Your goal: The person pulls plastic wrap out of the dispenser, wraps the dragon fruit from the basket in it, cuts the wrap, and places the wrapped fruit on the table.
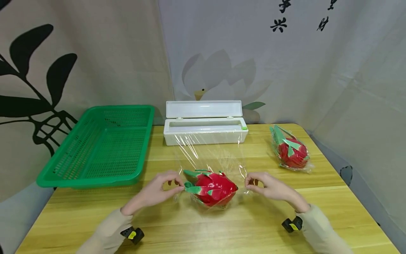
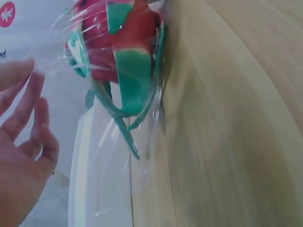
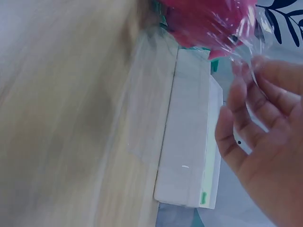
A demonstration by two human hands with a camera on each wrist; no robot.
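A red dragon fruit with green scales (image 1: 215, 187) lies mid-table, with clear plastic wrap (image 1: 219, 155) around or over it. The sheet runs back to a white dispenser box (image 1: 206, 137) whose lid is raised. My left hand (image 1: 165, 188) pinches the wrap at the fruit's leafy end, thumb against forefinger. On the other side, my right hand (image 1: 269, 187) pinches the wrap near the fruit's pointed end. Both wrist views show the film drawn from the fingertips over the fruit. How far it passes underneath is hidden.
A green plastic basket (image 1: 146, 148) stands at the left of the wooden table (image 1: 222, 233). Another dragon fruit (image 1: 293, 153), wrapped in clear film, lies at the back right. A printed cloth (image 1: 127, 53) hangs behind the table.
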